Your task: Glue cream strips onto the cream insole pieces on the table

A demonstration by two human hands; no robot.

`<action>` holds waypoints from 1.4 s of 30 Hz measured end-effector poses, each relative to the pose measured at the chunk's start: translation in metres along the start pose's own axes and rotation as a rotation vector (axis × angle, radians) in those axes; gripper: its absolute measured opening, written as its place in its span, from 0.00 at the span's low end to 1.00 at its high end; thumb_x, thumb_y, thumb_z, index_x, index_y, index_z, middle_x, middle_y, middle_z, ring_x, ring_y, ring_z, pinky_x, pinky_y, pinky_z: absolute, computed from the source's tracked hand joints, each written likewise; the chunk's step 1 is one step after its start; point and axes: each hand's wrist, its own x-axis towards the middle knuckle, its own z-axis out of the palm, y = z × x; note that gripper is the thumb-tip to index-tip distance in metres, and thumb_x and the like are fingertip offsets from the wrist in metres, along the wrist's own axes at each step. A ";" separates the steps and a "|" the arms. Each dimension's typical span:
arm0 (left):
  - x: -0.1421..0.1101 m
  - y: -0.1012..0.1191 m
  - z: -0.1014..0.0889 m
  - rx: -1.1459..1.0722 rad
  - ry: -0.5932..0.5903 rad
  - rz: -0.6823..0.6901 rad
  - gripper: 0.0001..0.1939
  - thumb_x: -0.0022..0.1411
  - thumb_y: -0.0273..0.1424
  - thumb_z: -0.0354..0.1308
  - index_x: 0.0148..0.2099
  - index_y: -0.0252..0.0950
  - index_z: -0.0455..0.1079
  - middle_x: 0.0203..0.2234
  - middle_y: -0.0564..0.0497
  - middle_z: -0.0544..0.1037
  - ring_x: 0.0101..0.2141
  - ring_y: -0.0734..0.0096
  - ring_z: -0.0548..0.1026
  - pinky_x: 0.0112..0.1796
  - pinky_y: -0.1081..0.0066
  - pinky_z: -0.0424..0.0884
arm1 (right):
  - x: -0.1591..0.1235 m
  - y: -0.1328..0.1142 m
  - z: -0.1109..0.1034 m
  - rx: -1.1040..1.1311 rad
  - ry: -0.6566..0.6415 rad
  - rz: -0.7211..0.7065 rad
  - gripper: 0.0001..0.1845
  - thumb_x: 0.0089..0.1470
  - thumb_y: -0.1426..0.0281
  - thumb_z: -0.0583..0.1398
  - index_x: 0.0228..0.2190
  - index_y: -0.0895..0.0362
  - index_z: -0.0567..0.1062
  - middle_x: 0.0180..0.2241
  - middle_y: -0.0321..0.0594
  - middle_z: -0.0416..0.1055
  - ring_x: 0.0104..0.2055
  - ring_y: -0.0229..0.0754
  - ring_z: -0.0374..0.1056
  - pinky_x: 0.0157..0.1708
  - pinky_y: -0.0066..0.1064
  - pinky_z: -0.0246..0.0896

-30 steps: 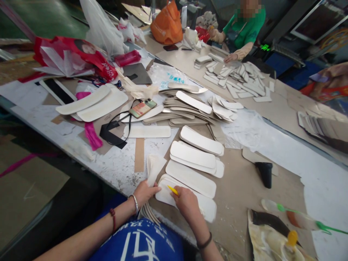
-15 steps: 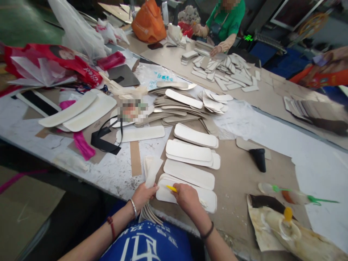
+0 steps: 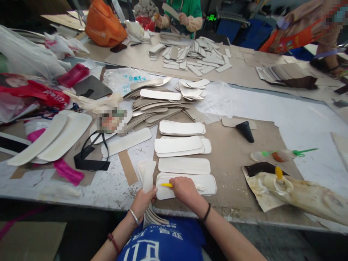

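The place is a workshop or factory floor, as shown by the near worktable (image 3: 112, 183), smudged with dark marks, where pale round-ended strips (image 3: 185, 165) lie in stacks and a stained container (image 3: 307, 195) rests. A heap of similar pieces (image 3: 194, 54) covers part of the far table (image 3: 136, 59), with a co-worker (image 3: 191, 9) in green behind it and blue bins (image 3: 227, 32) beyond.

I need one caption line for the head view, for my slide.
Left hand holds a bundle of pale strips; right hand holds a yellow pointed tool over stacked white strips.
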 end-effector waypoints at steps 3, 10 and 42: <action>0.001 -0.001 0.000 0.029 -0.002 0.005 0.18 0.41 0.44 0.62 0.25 0.33 0.67 0.15 0.56 0.67 0.19 0.74 0.63 0.24 0.72 0.59 | 0.000 0.000 0.002 0.009 0.011 0.000 0.12 0.54 0.75 0.53 0.33 0.56 0.76 0.32 0.46 0.76 0.35 0.47 0.72 0.32 0.32 0.62; 0.003 -0.005 0.003 0.062 0.035 0.040 0.17 0.38 0.43 0.61 0.20 0.35 0.64 0.11 0.58 0.64 0.17 0.76 0.61 0.21 0.74 0.58 | -0.003 -0.001 -0.001 0.012 0.025 -0.013 0.13 0.53 0.76 0.52 0.33 0.57 0.76 0.31 0.47 0.76 0.35 0.47 0.72 0.32 0.32 0.63; 0.011 -0.007 0.008 0.190 0.145 -0.025 0.06 0.47 0.27 0.58 0.22 0.36 0.65 0.13 0.55 0.68 0.17 0.72 0.68 0.19 0.76 0.64 | -0.059 0.067 -0.010 0.027 0.017 0.305 0.09 0.56 0.67 0.56 0.35 0.56 0.74 0.35 0.43 0.73 0.39 0.46 0.69 0.33 0.30 0.59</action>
